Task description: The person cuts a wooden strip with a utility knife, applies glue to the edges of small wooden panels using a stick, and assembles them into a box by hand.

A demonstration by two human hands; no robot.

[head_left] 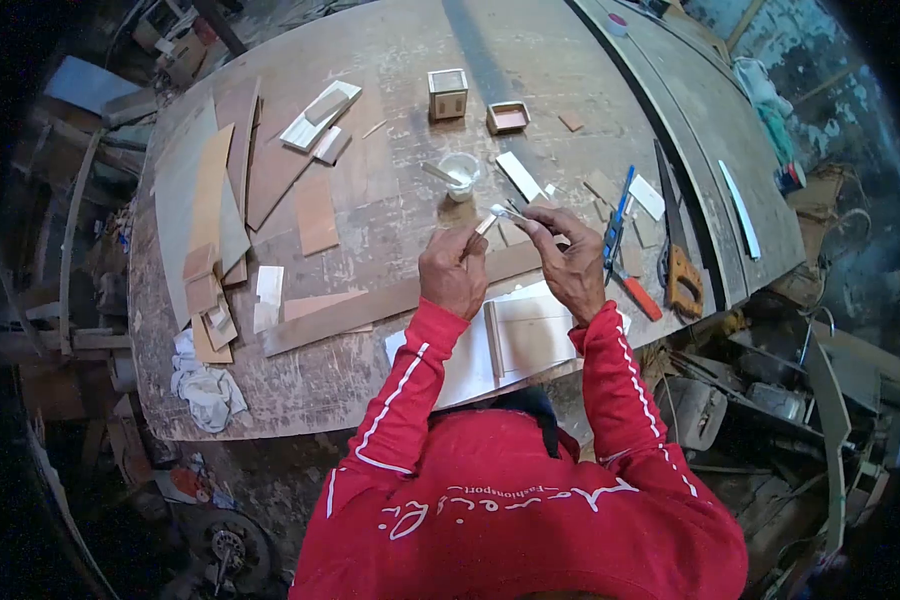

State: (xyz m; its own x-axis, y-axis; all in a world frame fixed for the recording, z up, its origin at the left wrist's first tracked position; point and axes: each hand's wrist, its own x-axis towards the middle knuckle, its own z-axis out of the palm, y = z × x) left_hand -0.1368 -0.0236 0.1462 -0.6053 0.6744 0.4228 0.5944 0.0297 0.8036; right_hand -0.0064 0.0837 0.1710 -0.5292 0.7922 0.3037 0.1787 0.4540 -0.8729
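Your left hand (452,265) pinches 1 small wooden piece (487,223) and your right hand (573,262) pinches 1 thin stick (513,215), above the worktable (300,405) near a cup (461,183) of white paste. Your red sweater (530,548) reads "Fashionsport"; its larger script is unclear.
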